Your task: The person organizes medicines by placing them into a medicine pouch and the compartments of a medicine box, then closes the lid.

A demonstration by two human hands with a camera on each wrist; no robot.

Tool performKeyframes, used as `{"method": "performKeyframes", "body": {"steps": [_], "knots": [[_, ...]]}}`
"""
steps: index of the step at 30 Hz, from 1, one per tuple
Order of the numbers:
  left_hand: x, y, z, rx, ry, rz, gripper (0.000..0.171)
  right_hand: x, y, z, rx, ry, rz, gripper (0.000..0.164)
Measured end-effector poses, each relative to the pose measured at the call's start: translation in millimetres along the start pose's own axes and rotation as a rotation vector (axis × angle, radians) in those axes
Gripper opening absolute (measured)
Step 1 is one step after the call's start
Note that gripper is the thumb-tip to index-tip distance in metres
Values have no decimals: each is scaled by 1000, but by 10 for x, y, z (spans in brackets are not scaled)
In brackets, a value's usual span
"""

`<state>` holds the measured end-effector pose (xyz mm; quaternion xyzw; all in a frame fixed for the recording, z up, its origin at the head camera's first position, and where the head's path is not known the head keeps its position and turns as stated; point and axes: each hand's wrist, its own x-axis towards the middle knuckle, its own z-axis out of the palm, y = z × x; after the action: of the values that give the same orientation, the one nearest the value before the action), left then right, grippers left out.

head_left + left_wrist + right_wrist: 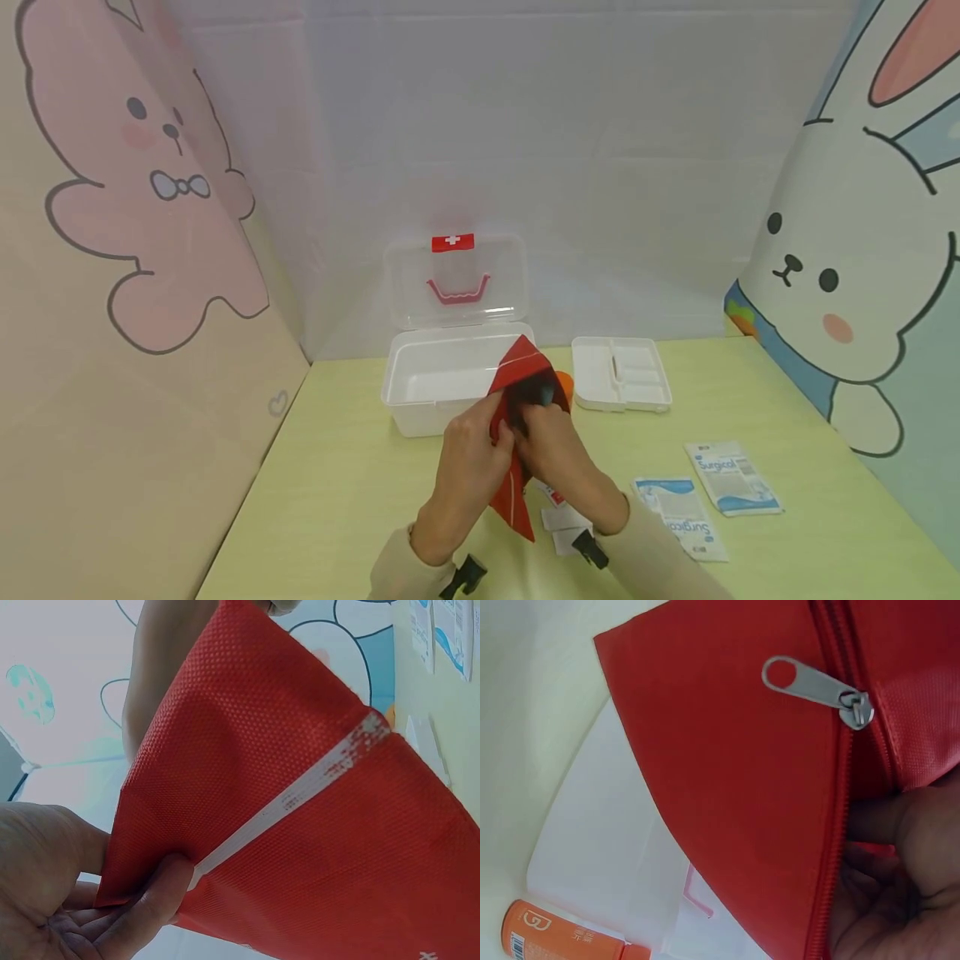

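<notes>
A red zip pouch [519,367] with a white stripe is held up over the table, its zip open. My left hand [474,450] pinches one edge of it, the thumb on the striped face in the left wrist view. Through the zip opening my right hand [551,446] reaches into the pouch. In the right wrist view its fingers [874,819] go in past the zip edge, beside the silver zip pull [806,681]. The fingertips are hidden by red cloth, so what they hold cannot be seen.
Behind the pouch stands a clear plastic box [423,417], lid [457,279] raised. An orange bottle [570,934] is partly covered by the pouch. A white compartment tray [622,400] lies right of it. Two Surgical packets [678,517] and small white packets [566,521] lie nearer.
</notes>
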<state>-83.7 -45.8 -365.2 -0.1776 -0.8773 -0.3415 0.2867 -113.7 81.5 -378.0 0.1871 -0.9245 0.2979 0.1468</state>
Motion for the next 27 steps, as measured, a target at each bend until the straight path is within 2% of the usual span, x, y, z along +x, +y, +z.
{"method": "performKeyframes", "body": {"steps": [8, 16, 23, 27], "knots": [[-3, 11, 5, -8, -10, -19, 31, 8, 21, 2, 33, -86, 10, 15], [-12, -10, -10, -7, -16, -27, 30, 18, 58, -5, 75, -179, -48, 4], [-6, -34, -21, 4, -15, -26, 36, 42, 47, -94, 32, -121, -72, 7], [1, -32, -25, 7, -29, -31, 36, 65, 23, -213, 52, -72, -89, 10]]}}
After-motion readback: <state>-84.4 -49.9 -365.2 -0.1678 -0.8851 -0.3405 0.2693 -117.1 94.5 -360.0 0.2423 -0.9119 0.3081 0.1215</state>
